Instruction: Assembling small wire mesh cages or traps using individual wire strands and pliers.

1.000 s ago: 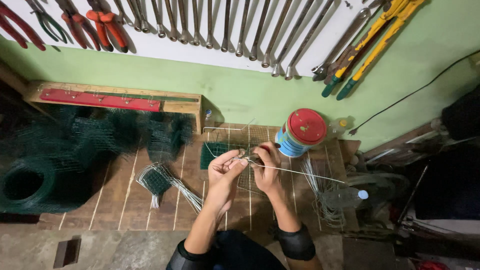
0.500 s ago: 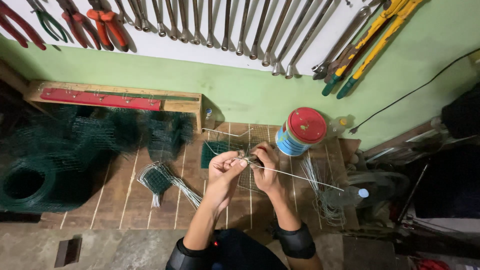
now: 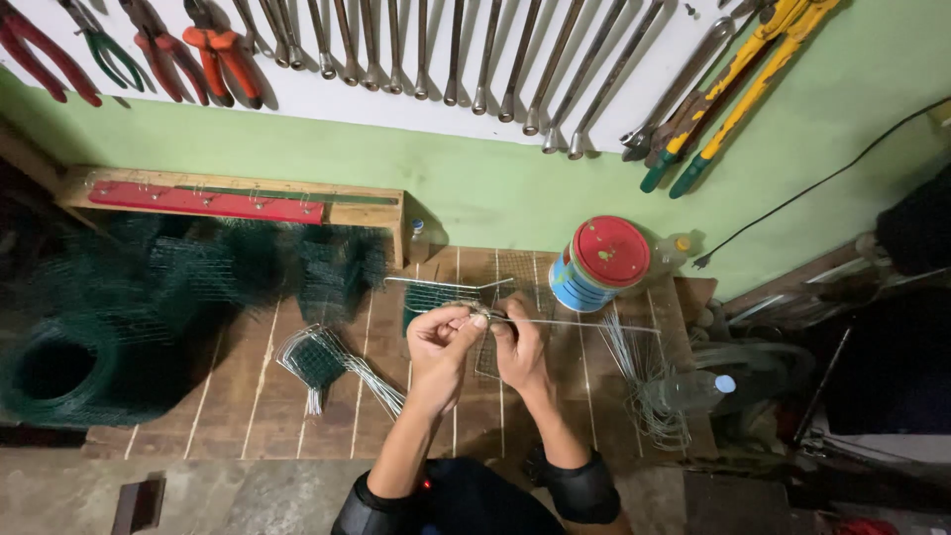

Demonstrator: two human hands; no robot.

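My left hand (image 3: 441, 342) and my right hand (image 3: 517, 347) meet over a wooden slat board (image 3: 248, 396), both pinching a thin metal wire (image 3: 594, 324) that runs out to the right. The fingertips of both hands touch at a small bent wire piece between them. Under the hands lies a flat piece of wire mesh (image 3: 485, 359). A small green mesh piece (image 3: 424, 297) sits just beyond the hands.
A finished wire-and-mesh piece (image 3: 322, 362) lies left of my hands. Rolls of green mesh (image 3: 89, 327) fill the left side. A round tin with a red lid (image 3: 599, 263), a bundle of cut wires (image 3: 644, 381) and a plastic bottle (image 3: 693, 391) lie to the right. Pliers, wrenches and cutters hang on the wall.
My hands have stayed in the same spot; the fingers shifted slightly on the wire, the left thumb and fingers closing nearer to the right hand.
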